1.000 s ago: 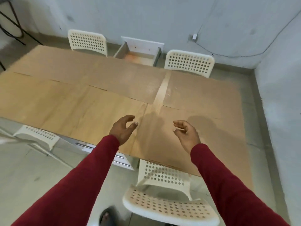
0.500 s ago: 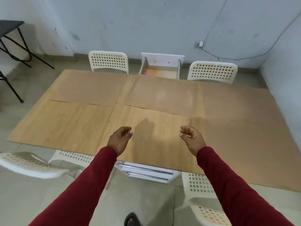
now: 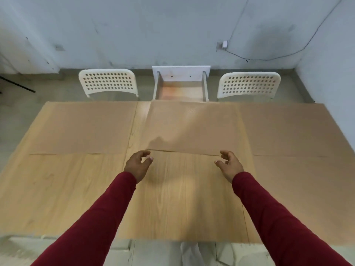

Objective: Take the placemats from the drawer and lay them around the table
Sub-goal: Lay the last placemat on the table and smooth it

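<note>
Tan placemats lie flat on the wooden table (image 3: 172, 198): one at the far left (image 3: 84, 129), one at the far middle (image 3: 194, 127), one covering the right side (image 3: 299, 143). My left hand (image 3: 137, 165) and my right hand (image 3: 229, 165) hover over bare wood just short of the middle mat's near edge, fingers loosely curled, holding nothing. At the table's far side a white drawer (image 3: 180, 87) stands pulled out, and its visible inside holds nothing.
Two white perforated chairs (image 3: 108, 82) (image 3: 248, 85) flank the drawer at the far side. A pale wall runs behind, with a socket and a cable (image 3: 223, 45). White chair parts (image 3: 189, 252) show below the near table edge.
The view has swung to face the table square-on and closer. Both hands have stretched further over the table toward the middle mat's near edge, still holding nothing.
</note>
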